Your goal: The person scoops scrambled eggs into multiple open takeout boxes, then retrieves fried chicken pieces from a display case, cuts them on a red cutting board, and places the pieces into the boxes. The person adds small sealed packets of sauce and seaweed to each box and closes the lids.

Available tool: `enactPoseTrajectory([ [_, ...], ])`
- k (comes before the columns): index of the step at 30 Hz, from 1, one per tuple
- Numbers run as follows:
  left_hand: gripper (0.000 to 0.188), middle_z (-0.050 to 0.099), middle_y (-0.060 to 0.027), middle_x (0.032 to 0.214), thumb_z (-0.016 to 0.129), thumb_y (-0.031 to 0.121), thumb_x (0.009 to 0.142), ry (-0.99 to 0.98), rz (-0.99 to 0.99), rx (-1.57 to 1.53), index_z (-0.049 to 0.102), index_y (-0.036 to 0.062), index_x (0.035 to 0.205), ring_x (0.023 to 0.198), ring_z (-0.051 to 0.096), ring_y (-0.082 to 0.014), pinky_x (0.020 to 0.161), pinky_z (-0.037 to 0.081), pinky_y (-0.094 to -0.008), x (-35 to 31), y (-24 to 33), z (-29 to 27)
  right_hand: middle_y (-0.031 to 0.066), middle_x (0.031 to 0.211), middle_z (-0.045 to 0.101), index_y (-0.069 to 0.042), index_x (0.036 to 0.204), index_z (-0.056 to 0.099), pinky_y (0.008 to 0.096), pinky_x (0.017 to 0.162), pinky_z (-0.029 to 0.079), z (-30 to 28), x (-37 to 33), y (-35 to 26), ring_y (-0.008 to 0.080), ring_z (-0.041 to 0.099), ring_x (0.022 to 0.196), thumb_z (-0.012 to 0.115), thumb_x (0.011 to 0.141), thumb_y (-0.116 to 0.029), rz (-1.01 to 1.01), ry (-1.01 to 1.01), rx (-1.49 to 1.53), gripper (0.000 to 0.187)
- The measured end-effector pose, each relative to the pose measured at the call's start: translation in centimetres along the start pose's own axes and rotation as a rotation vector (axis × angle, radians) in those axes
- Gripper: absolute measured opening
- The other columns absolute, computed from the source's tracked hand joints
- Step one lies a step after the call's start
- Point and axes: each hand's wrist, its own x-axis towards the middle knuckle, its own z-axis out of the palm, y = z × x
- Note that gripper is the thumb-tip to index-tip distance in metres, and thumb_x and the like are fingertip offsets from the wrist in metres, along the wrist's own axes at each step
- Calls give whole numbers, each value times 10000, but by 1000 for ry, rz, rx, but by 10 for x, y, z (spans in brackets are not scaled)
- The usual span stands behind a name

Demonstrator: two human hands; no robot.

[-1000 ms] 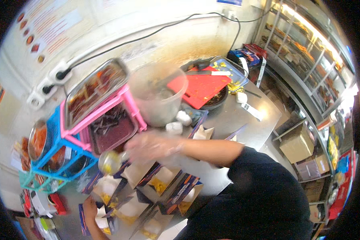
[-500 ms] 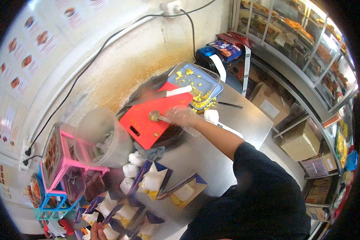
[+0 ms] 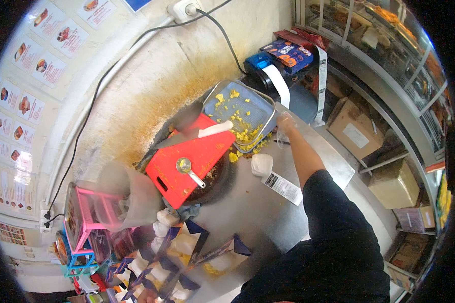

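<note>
My right hand (image 3: pixel 285 125), in a clear plastic glove, is beside the right rim of a blue-grey tray (image 3: pixel 253 103) scattered with yellow crumbled bits; its fingers are too unclear to read. A measuring spoon (image 3: pixel 184 165) lies on the red cutting board (image 3: pixel 169 164), its handle pointing to the lower right. Across the board's upper part rests a knife (image 3: pixel 215 129) with a white handle. My left hand (image 3: pixel 147 295) shows only in part at the bottom edge, among open paper boxes (image 3: pixel 220 261) holding white items and yellow filling. Its fingers are hidden or blurred.
A white wrapped bundle (image 3: pixel 262 165) and a printed paper strip (image 3: pixel 283 188) lie on the metal table. A translucent tub (image 3: pixel 131 197) stands by a pink rack (image 3: pixel 86 227) at left. Behind the tray sits a black-and-blue label printer (image 3: pixel 260 70); cardboard boxes (image 3: pixel 356 123) fill shelves at right.
My right hand has let go of the measuring spoon, which now lies on the cutting board. That hand has moved right, to the tray's right side. The view has shifted slightly.
</note>
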Motion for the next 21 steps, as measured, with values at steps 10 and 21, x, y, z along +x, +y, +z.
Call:
enactPoseTrajectory([
  [10,311,669,-188,1081,508,170,998,-213,58,-274,602,-62,1183,986,654,-247,861,530,-351,10,16,74,181,1010,676,-34,1010,668,457,864,497,-49,-60,34,344,645,963,440,914,-236,17,262,585,319],
  [21,326,697,-152,900,437,208,1010,-624,330,-508,624,-59,1018,837,678,-201,769,523,-304,34,96,181,152,1056,632,-1,1197,573,350,678,550,-31,-129,69,278,607,976,519,961,-397,190,421,620,464],
])
